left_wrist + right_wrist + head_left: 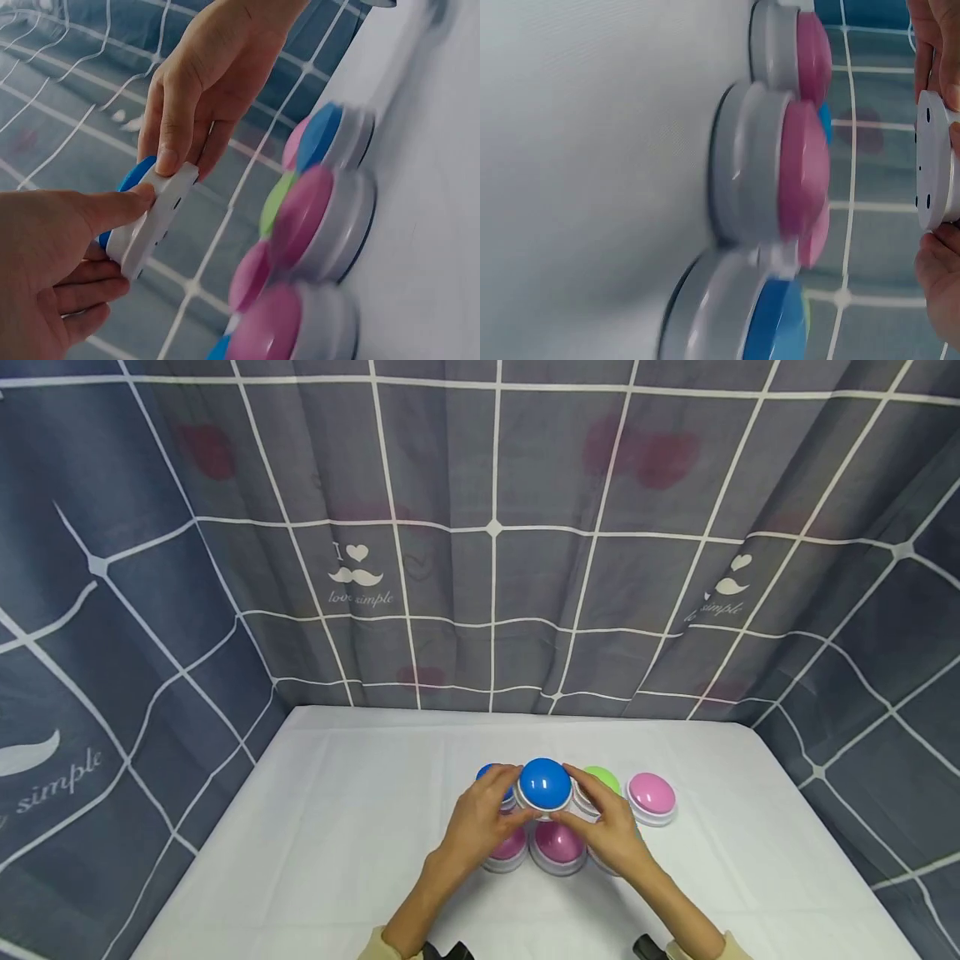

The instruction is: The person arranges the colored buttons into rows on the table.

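Both hands hold a blue dome push button with a white base, raised above a group of similar buttons. My left hand grips its left side, thumb on the near edge; my right hand grips the right side the same way. Seen from the left wrist, the held button's white base is tilted between the two hands. Small dark holes mark its underside in the right wrist view. Below stand two magenta buttons, one in the middle and one at left, partly behind my left hand.
On the white table, another blue button and a green button are partly hidden behind the hands. A pink button stands at the right. A front blue button is mostly covered in the head view. Grey checked curtains surround the table.
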Action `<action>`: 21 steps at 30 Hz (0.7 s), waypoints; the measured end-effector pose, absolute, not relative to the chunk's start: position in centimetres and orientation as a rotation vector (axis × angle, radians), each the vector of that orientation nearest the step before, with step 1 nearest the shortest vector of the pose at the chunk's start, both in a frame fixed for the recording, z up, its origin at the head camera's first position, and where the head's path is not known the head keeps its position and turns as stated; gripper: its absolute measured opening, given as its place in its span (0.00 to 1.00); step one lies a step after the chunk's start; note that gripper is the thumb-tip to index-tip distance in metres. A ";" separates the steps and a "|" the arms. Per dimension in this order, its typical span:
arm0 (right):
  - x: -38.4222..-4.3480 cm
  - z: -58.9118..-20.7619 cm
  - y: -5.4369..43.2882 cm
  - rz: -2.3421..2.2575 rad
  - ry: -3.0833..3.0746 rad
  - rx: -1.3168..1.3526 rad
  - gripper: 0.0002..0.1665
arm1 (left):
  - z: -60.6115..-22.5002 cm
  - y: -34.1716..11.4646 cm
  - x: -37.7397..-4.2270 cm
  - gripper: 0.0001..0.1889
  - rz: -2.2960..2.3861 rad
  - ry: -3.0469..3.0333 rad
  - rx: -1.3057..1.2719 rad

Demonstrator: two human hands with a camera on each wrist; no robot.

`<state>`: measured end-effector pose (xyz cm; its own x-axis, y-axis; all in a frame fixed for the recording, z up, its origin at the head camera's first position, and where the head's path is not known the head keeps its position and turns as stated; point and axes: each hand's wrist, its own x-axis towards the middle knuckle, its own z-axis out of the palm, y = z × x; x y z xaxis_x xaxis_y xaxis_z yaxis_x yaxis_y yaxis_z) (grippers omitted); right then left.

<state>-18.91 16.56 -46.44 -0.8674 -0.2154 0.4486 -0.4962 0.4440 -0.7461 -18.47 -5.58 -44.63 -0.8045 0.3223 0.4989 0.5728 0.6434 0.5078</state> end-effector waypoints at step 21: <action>-13.5 -47.4 26.9 1.090 -2.675 0.212 0.44 | -46.6 4.8 -18.0 0.28 -0.748 -2.574 -1.012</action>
<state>-13.46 26.90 -47.40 -0.9596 -0.0420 0.2782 -0.2245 0.7105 -0.6669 -17.99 4.75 -46.56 -0.7172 0.5512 0.4265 0.6939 0.6216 0.3636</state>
